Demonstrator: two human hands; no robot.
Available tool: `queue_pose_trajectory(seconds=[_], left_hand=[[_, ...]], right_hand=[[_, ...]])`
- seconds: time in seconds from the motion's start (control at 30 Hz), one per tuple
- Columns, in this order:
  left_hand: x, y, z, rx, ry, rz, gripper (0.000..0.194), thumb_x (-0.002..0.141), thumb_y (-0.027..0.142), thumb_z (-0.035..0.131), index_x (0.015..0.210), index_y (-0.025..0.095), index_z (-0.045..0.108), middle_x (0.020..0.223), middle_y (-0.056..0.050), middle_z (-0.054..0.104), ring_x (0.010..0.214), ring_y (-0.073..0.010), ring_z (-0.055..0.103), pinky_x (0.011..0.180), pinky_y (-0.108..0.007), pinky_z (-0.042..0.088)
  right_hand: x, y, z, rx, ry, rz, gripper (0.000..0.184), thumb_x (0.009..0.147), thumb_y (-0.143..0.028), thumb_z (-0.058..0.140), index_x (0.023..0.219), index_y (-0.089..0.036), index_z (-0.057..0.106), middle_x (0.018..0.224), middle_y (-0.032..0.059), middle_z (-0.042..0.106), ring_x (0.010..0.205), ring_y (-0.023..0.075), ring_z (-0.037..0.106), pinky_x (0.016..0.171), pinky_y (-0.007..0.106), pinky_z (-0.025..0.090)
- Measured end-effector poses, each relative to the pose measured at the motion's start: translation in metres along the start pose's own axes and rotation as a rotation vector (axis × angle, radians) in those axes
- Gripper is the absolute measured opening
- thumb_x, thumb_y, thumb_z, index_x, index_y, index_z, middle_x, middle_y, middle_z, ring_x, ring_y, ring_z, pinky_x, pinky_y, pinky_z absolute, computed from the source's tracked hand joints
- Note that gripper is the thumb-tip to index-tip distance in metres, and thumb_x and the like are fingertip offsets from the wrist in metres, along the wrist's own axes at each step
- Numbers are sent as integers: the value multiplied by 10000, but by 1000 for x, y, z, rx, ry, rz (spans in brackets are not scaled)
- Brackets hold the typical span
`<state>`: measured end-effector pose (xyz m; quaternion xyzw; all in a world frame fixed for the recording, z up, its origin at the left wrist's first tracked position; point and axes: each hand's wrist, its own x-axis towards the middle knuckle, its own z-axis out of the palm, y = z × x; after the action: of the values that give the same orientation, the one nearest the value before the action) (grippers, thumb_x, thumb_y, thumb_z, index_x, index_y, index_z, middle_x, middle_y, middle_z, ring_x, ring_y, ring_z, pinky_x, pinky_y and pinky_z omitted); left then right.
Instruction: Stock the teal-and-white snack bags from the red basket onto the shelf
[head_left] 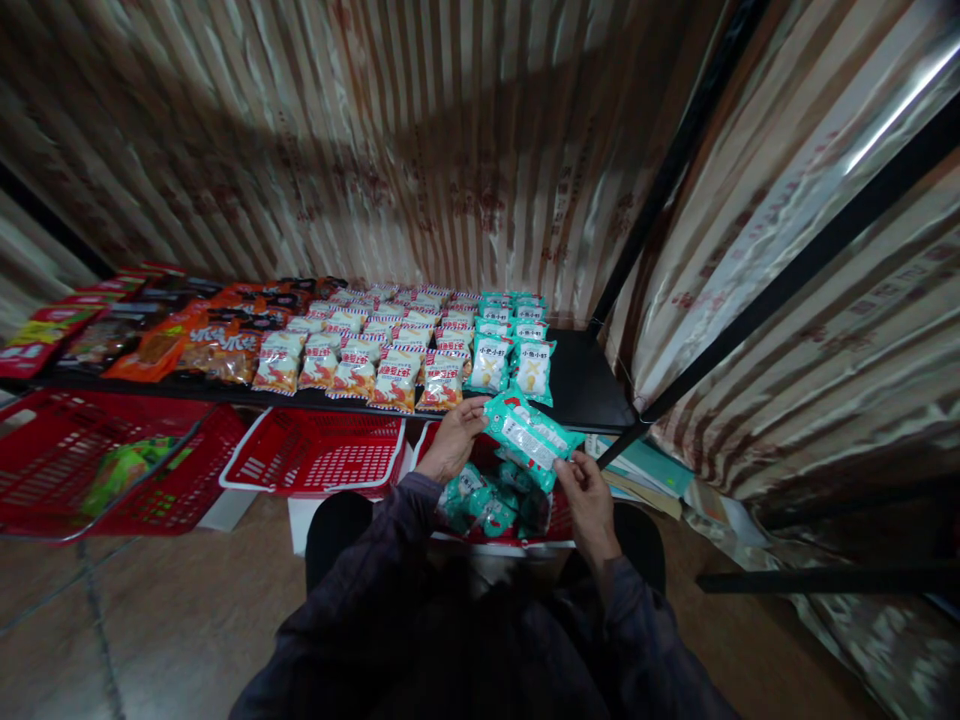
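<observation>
A teal snack bag (529, 436) is stretched between my two hands, its printed back facing up. My left hand (455, 438) grips its left end, and my right hand (587, 497) pinches the right end. Below it, a red basket (559, 520) between my knees holds several more teal snack bags (480, 500). Just beyond, on the black shelf (592, 385), matching teal-and-white bags (533, 368) stand in two columns. White-and-orange snack bags (396, 377) fill the rows to their left.
Orange snack bags (225, 345) and red-and-yellow bags (45, 335) lie on the shelf's left part. Below are a red basket with a white handle (322, 450) and another red basket (45, 470) with green packets. Black shelf posts (660, 180) rise at right; flattened cardboard (645, 465) lies beneath.
</observation>
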<state>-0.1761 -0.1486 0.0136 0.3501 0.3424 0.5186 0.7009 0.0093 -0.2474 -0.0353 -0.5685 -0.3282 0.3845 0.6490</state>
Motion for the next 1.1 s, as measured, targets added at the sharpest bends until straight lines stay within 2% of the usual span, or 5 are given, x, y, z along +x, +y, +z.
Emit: queue_pose_trajectory(seconds=[0.17, 0.37, 0.63, 0.8, 1.1], left_hand=[[2, 0, -2, 16, 20, -17, 406, 532, 135, 809, 920, 127, 687, 752, -12, 670, 721, -118, 601, 739, -246, 440], [5, 0, 0, 33, 73, -50, 347, 547, 147, 801, 880, 124, 706, 721, -17, 677, 688, -122, 592, 696, -246, 443], [2, 15, -1, 75, -28, -125, 298, 577, 112, 767, 872, 129, 724, 743, -25, 688, 691, -116, 613, 659, -215, 451], [8, 18, 1, 75, -70, -139, 305, 574, 198, 824, 858, 135, 735, 745, -35, 706, 635, -113, 609, 632, -229, 468], [21, 20, 5, 130, -54, -116, 381, 486, 309, 893, 753, 119, 698, 634, -8, 664, 577, -107, 594, 596, -237, 477]], right_hand=[[1, -3, 0, 0, -16, 50, 451, 600, -565, 757, 787, -197, 576, 593, -50, 584, 518, 120, 516, 516, 248, 410], [0, -7, 7, -8, 34, -15, 428, 621, -575, 712, 766, -204, 555, 553, -75, 513, 508, 103, 445, 505, 231, 362], [1, -1, 3, -64, 6, -69, 399, 671, -562, 681, 802, -200, 576, 600, -56, 533, 556, 117, 456, 527, 235, 365], [-1, -1, 3, -107, -4, -106, 381, 698, -552, 673, 807, -196, 591, 602, -56, 523, 547, 109, 440, 519, 230, 366], [-8, -10, 3, -157, -9, -122, 385, 669, -559, 689, 750, -192, 607, 583, -47, 521, 536, 111, 442, 499, 232, 384]])
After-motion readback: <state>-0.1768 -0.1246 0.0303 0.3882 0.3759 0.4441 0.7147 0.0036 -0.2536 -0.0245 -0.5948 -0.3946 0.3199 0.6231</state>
